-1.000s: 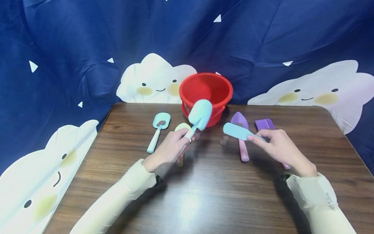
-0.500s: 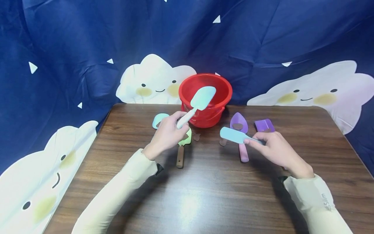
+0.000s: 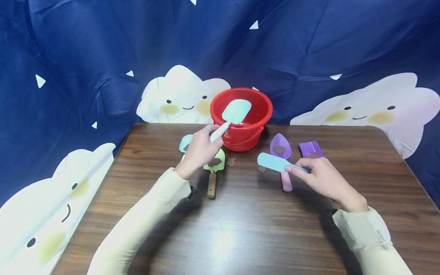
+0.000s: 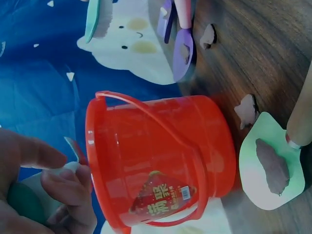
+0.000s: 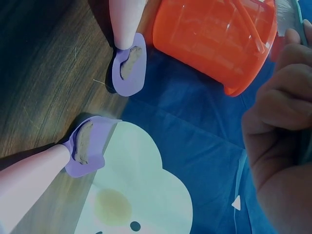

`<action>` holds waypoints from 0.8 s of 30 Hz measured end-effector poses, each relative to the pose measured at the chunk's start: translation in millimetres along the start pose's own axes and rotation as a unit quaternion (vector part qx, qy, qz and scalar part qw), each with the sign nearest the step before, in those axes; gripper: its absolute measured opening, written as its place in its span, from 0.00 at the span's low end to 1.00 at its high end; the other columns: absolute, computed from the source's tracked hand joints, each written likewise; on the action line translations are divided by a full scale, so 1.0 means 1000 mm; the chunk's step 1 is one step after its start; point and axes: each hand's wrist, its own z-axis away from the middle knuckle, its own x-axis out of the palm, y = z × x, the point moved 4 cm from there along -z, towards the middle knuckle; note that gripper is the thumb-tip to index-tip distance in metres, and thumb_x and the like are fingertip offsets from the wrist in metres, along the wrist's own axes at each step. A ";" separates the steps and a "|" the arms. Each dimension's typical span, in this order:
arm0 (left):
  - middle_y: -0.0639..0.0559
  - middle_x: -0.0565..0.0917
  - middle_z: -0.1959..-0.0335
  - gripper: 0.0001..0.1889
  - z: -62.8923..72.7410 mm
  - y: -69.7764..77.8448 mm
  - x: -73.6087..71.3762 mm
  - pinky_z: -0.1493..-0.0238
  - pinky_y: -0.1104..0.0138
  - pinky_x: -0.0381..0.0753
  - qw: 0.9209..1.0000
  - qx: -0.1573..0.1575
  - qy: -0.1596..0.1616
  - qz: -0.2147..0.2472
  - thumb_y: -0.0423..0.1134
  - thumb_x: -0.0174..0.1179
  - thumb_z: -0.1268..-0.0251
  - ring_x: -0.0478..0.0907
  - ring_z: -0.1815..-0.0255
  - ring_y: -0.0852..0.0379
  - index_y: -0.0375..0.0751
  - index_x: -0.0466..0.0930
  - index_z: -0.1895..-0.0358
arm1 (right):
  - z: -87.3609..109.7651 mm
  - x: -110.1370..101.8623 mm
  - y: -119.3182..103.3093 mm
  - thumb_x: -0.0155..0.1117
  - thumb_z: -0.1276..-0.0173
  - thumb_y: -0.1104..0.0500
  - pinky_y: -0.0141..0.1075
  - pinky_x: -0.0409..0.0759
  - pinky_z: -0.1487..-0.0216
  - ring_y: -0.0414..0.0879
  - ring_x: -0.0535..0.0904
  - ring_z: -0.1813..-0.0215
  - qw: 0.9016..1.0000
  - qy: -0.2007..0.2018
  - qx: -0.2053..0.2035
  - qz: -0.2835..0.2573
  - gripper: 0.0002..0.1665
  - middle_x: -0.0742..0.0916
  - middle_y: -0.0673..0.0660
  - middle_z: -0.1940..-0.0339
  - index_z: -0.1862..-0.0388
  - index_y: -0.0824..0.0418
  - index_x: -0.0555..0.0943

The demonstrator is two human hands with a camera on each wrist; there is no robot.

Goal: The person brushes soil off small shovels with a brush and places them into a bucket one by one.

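Note:
My left hand [image 3: 199, 151] grips the pale handle of a light blue toy shovel [image 3: 237, 110]. The shovel's blade is over the mouth of a red bucket [image 3: 242, 138], and no brown piece shows on it. In the left wrist view the curled fingers [image 4: 63, 187] are beside the bucket's rim, and most of the shovel is hidden. My right hand [image 3: 323, 177] pinches the handle of a light blue brush [image 3: 272, 162], held above the table to the right; its bristles [image 4: 103, 19] show in the left wrist view.
A green shovel [image 3: 220, 156] with a wooden handle, two purple shovels [image 3: 285, 139] [image 5: 100, 141] and another light blue shovel [image 3: 185, 142] lie on the table [image 3: 261, 229]. Brown pieces lie on them, and two more, one star-like [image 4: 246, 111], are loose before the bucket.
The left hand has carried its shovel forward and up, from in front of the bucket to over its mouth. The right hand with the brush has shifted slightly left.

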 end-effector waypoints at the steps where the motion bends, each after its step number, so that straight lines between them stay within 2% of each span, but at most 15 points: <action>1: 0.51 0.81 0.56 0.21 -0.001 0.000 0.000 0.65 0.64 0.78 1.000 0.002 0.004 -0.003 0.42 0.58 0.38 0.77 0.62 0.53 0.46 0.75 0.41 | 0.000 0.000 0.000 0.67 0.37 0.46 0.31 0.61 0.81 0.34 0.61 0.80 1.000 -0.002 0.001 0.000 0.11 0.67 0.40 0.88 0.78 0.45 0.80; 6: 0.48 0.82 0.56 0.19 -0.008 0.002 0.000 0.66 0.64 0.77 0.999 0.019 0.028 -0.014 0.38 0.58 0.38 0.76 0.63 0.52 0.43 0.76 0.43 | -0.001 0.001 0.000 0.67 0.37 0.46 0.31 0.61 0.81 0.34 0.61 0.80 1.000 -0.006 0.001 0.002 0.11 0.67 0.40 0.88 0.77 0.45 0.80; 14: 0.47 0.83 0.55 0.18 -0.014 0.007 -0.003 0.69 0.66 0.78 0.999 0.013 0.050 0.004 0.39 0.61 0.39 0.77 0.63 0.52 0.42 0.77 0.46 | -0.001 0.001 -0.001 0.67 0.36 0.46 0.30 0.62 0.81 0.34 0.62 0.80 1.000 -0.011 0.000 0.000 0.11 0.69 0.40 0.88 0.77 0.45 0.81; 19: 0.47 0.84 0.56 0.15 -0.016 0.010 -0.006 0.65 0.65 0.79 0.997 0.034 0.073 0.020 0.38 0.61 0.40 0.78 0.61 0.52 0.41 0.78 0.49 | 0.000 0.001 -0.001 0.66 0.36 0.46 0.30 0.62 0.80 0.35 0.63 0.80 1.000 -0.024 0.008 -0.006 0.11 0.70 0.41 0.87 0.76 0.46 0.81; 24: 0.47 0.84 0.55 0.16 -0.017 0.012 -0.007 0.64 0.65 0.80 0.995 0.050 0.084 0.028 0.38 0.61 0.39 0.78 0.60 0.53 0.39 0.78 0.47 | -0.001 0.001 -0.002 0.66 0.36 0.45 0.30 0.62 0.80 0.35 0.63 0.80 1.000 -0.029 0.010 -0.006 0.11 0.71 0.41 0.88 0.75 0.46 0.81</action>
